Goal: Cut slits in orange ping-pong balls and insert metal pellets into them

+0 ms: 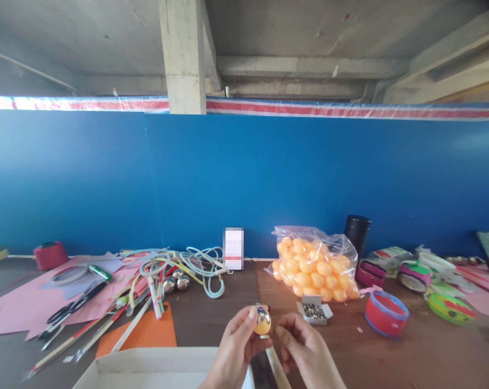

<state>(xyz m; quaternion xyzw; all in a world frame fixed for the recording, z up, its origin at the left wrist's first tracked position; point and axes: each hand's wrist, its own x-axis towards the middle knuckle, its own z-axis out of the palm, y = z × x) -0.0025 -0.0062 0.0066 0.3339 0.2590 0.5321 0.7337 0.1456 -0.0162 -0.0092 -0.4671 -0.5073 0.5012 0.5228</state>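
Observation:
My left hand (238, 343) is closed round a shiny metal ball (263, 320), with thumb and fingers on its left side. The ball's surface is silvery on top and golden-orange below. Just to its right my right hand (303, 346) is closed in a pinch, its fingertips close to the ball. Anything between those fingertips is too small to make out. Under the hands a pale flat stick (277, 368) runs toward the front edge. A small white box (315, 313) of little metal pieces sits beyond my right hand.
A white tray (167, 354) lies front left. Behind are a clear bag of orange balls (313, 267), a black cylinder (357, 235) and a propped phone (233, 249). Leftward lie cords (206, 265), metal balls (180, 282), scissors (68, 310) and paper; rightward, a red-blue ring (386, 314).

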